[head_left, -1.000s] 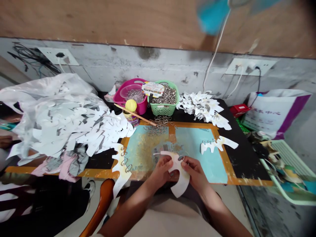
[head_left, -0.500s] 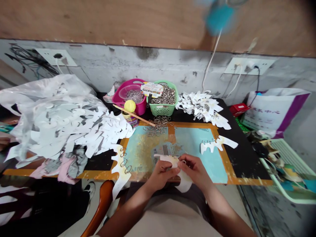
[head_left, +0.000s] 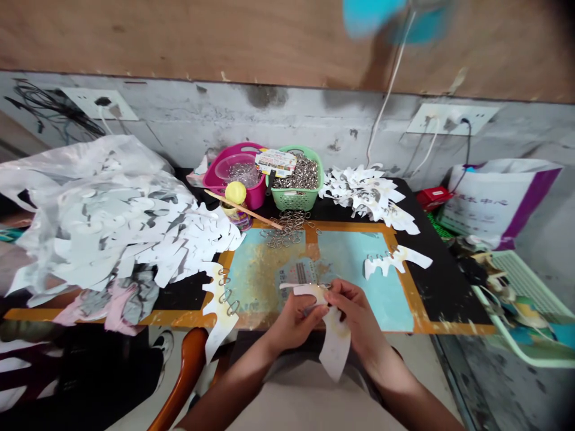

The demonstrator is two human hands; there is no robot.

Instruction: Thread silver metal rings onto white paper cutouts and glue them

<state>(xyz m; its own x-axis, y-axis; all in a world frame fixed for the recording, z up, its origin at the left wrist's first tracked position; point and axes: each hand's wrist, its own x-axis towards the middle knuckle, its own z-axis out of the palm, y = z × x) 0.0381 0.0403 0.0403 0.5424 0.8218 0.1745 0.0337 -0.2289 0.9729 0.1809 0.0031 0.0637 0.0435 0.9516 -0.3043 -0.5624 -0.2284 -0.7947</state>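
Desk (head_left: 442, 299): black top with orange border, blue-green painted board (head_left: 354, 257) on it, speckled with gold residue. Back edge: pink basket (head_left: 220, 182) and green basket (head_left: 296, 191), the latter full of metal rings; yellow-capped jar (head_left: 236, 193) and wooden stick (head_left: 242, 209) in front. Loose linked rings (head_left: 290, 232) lie at the top of the board. White paper cut-outs heaped left (head_left: 103, 233) and back right (head_left: 368, 194); two ringed cut-outs (head_left: 220, 305) (head_left: 395, 260) lie apart, flanking the hands. Behind: concrete wall (head_left: 269, 126) with wall sockets (head_left: 449, 118), plywood (head_left: 179, 42) above.

Both forearms angle inward from the lower edge of view. Left hand (head_left: 294, 323) and right hand (head_left: 359, 317) close together above the board, each pinching one white paper cut-out (head_left: 336, 347), which hangs below them; a metal ring (head_left: 324, 286) sits at its top edge.
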